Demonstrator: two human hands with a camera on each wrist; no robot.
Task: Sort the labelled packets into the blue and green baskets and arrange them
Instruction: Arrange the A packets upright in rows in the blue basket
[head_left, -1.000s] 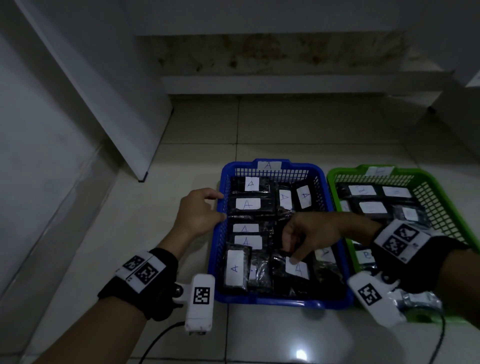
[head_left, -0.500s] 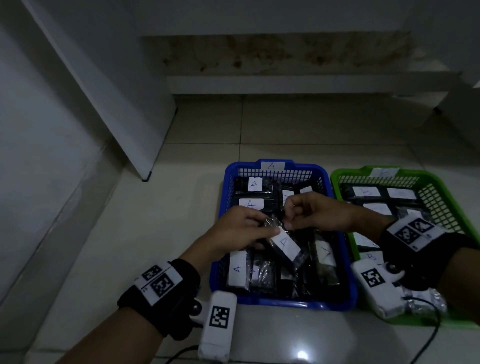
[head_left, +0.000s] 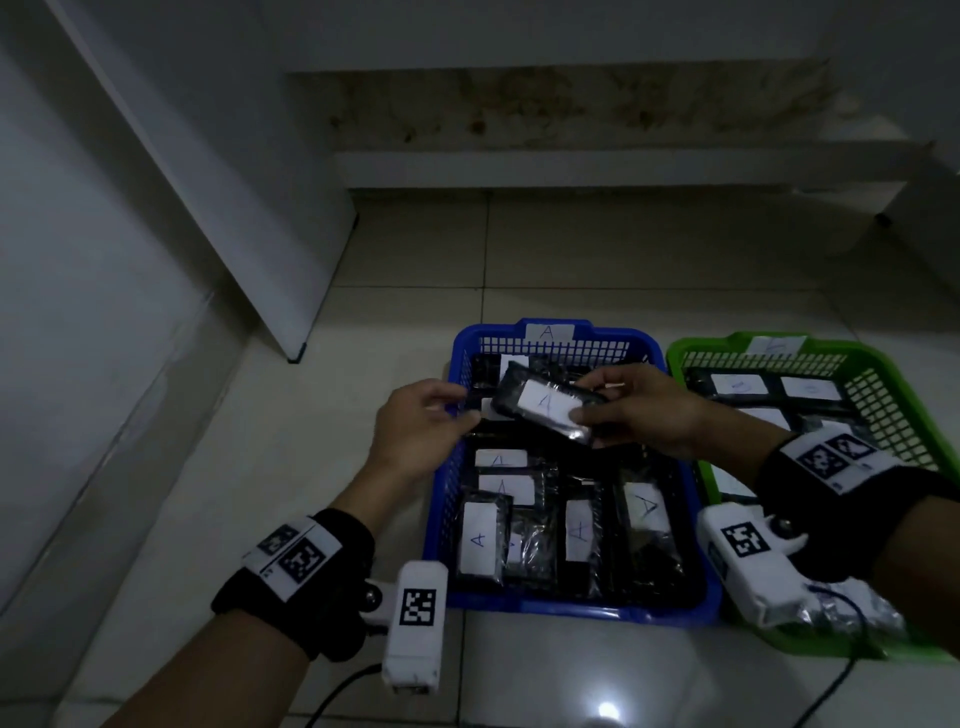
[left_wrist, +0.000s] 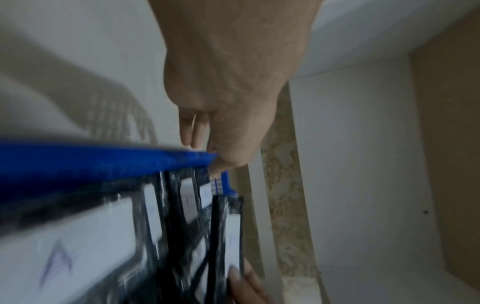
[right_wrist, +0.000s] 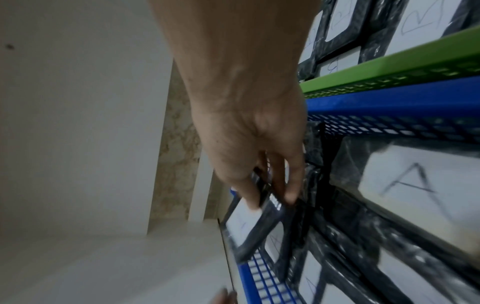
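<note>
My right hand (head_left: 587, 402) pinches a black packet (head_left: 545, 410) with a white "A" label, thumb on the label, above the far half of the blue basket (head_left: 561, 613). The right wrist view shows that hand (right_wrist: 271, 202) gripping the packet (right_wrist: 246, 224) at one end. My left hand (head_left: 465, 404) hovers at the basket's left rim, fingers loosely curled, just short of the packet's other end. In the left wrist view its thumb (left_wrist: 221, 164) sits at the blue rim (left_wrist: 103, 160), apart from the packet (left_wrist: 228, 226). Several "A" packets (head_left: 480, 538) lie in the blue basket. The green basket (head_left: 691, 358) on the right holds labelled packets (head_left: 737, 385).
The baskets stand side by side on a pale tiled floor (head_left: 363, 415). A white panel (head_left: 234, 208) leans along the left wall, and a low step (head_left: 571, 166) runs across the back. A shiny packet (head_left: 857, 613) lies at the green basket's near end. A cable (head_left: 332, 696) trails from my left wrist.
The right hand lifted the "A" packet from the basket's near right and carried it toward the far end. The left hand joined it briefly, then let go and drew back to the left rim.
</note>
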